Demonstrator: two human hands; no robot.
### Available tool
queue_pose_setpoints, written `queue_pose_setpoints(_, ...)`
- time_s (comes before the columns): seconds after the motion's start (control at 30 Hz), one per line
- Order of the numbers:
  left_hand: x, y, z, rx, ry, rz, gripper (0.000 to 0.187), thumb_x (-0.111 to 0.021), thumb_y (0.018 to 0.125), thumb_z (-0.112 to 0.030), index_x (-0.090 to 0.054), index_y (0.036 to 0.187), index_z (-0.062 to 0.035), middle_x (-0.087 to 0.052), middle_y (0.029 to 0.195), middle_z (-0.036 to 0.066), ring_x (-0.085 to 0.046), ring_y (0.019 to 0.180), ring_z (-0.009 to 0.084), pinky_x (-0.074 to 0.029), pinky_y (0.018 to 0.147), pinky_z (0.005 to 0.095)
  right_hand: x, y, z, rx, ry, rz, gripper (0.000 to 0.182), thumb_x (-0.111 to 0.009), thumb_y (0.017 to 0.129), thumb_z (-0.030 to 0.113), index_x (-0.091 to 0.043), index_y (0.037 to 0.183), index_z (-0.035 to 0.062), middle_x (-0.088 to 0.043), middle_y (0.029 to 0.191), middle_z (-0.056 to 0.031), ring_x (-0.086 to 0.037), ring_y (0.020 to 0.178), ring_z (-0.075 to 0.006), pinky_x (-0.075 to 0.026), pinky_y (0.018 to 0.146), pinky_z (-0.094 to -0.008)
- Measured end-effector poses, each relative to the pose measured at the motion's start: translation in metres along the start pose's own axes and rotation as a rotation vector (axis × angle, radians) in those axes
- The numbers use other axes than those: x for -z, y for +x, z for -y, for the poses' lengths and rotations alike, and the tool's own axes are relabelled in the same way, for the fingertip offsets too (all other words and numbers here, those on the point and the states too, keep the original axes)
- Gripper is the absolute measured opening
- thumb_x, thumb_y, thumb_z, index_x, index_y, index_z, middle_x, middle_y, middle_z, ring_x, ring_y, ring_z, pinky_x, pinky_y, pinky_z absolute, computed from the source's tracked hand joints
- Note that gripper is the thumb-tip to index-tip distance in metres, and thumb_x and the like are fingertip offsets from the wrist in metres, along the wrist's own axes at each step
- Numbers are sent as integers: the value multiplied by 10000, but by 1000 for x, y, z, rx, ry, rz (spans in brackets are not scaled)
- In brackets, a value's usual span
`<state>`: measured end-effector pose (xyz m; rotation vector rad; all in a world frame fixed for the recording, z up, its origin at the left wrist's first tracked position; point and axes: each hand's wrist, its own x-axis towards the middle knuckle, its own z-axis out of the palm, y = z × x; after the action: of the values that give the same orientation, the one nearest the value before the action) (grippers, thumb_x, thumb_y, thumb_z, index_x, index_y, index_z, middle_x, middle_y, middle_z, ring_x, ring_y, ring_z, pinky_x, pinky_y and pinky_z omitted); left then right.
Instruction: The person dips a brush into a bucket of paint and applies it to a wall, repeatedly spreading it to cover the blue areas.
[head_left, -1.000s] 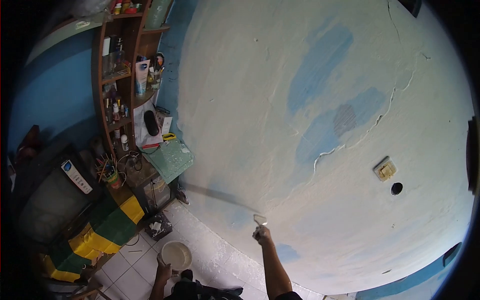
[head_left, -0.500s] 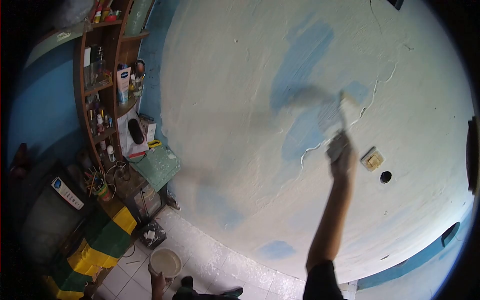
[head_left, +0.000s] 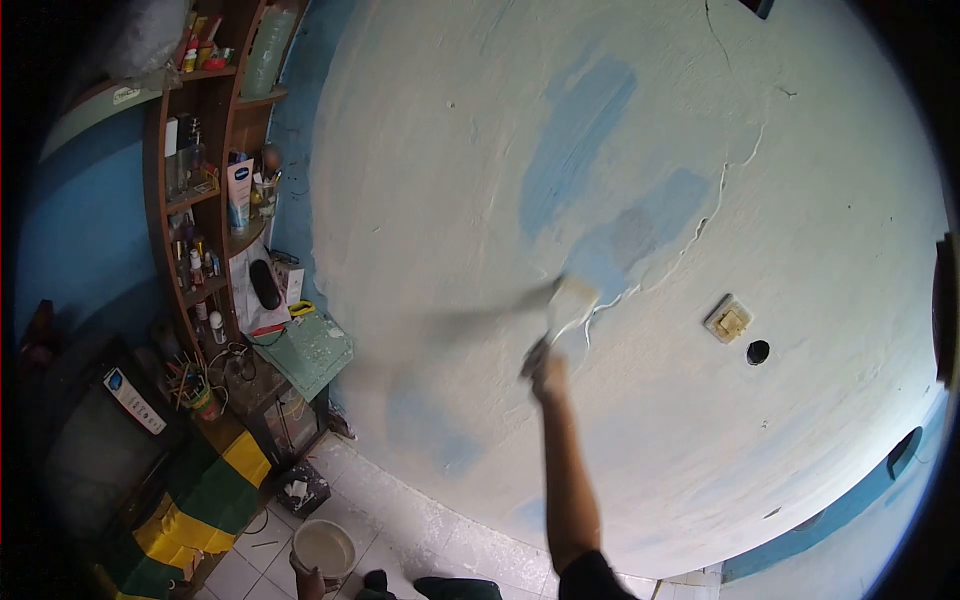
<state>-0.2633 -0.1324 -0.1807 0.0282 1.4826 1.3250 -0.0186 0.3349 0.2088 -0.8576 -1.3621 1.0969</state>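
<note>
My right hand (head_left: 545, 368) is closed on the handle of a wide brush (head_left: 574, 298), whose pale bristles lie at the wall (head_left: 430, 200); both are somewhat blurred. White covers much of this wall, with blue patches (head_left: 578, 140) showing above the brush. Low in the view, my left hand (head_left: 308, 578) grips the rim of a round bucket (head_left: 324, 549) that holds a whitish substance.
A brown shelf (head_left: 157, 200) with bottles and tubes stands at the left, above a green board (head_left: 310, 350). Below are a television (head_left: 90, 440) and a striped cloth (head_left: 200, 510). An electrical box (head_left: 728, 318), a round hole (head_left: 758, 352) and a crack mark the wall.
My right hand and the brush have swept left and down across the wall. A greyish wet-looking patch shows where the brush was. My left hand still holds the bucket.
</note>
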Motion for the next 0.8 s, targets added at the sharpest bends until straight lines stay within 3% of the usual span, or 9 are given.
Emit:
queue_pose_setpoints(0.13,7,-17,11,-36,-56,-95,599,-301,875,-5,2,1296,-306,-427,1118,287,-617,576,352,-557,457,413,20,-94,-145,-570,37,-51,237,-480,851,320,-467,843,83,-417,539,-15,-392,381,-134,-348,350,-276)
queue_pose_setpoints(0.37,20,-46,20,-183,-43,-183,603,-310,866,17,-31,1288,-311,-400,1132,292,-611,566,356,-555,462,433,74,-121,-176,-720,141,-35,182,-435,859,184,-496,831,15,-458,575,-39,-429,447,-157,-362,402,-264)
queue_pose_setpoints(0.4,21,-48,20,-162,-68,-179,606,-314,865,19,-35,1289,-311,-393,1140,289,-612,577,358,-556,467,431,80,-115,-160,-346,295,177,164,-434,846,148,-508,818,4,-487,593,-46,-447,459,-166,-368,408,-261)
queue_pose_setpoints(0.53,0,-66,-3,-170,-83,-216,625,-323,858,22,-29,1302,-306,-388,1159,268,-614,611,362,-559,468,404,40,-24,-16,-280,348,211,311,-401,812,175,-361,505,153,-339,455,-10,-341,383,-136,-291,373,-259)
queue_pose_setpoints(0.6,-4,-66,-11,-203,-50,-253,616,-313,852,19,-27,1305,-286,-444,1104,277,-611,545,343,-553,424,380,15,0,58,-45,331,294,283,-413,838,200,-392,559,155,-339,477,5,-331,383,-111,-279,355,-241)
queue_pose_setpoints(0.63,5,-51,5,-139,-146,-238,622,-310,852,25,-28,1307,-291,-439,1106,279,-616,563,341,-553,430,385,-8,6,104,-222,465,-62,227,-414,855,217,-425,639,150,-364,525,10,-327,388,-95,-291,359,-218)
queue_pose_setpoints(0.7,4,-58,-8,-80,-188,-198,624,-311,853,27,-32,1308,-297,-427,1120,281,-619,572,337,-551,433,387,3,45,170,-51,470,305,115,-386,873,109,-443,777,81,-336,591,45,-317,431,-43,-290,376,-161)
queue_pose_setpoints(0.77,9,-57,-17,-85,-165,-161,618,-312,868,7,-12,1305,-309,-432,1097,291,-621,592,340,-554,462,395,6,86,249,-468,1022,425,111,-447,843,125,-495,809,32,-437,595,28,-393,402,-48,-337,321,-167)
queue_pose_setpoints(0.8,12,-53,-15,-117,-126,-146,612,-313,882,-14,10,1302,-318,-444,1068,300,-622,608,344,-559,489,403,8,105,268,-30,670,493,116,-419,857,110,-484,796,35,-425,596,29,-382,423,-46,-360,353,-166)
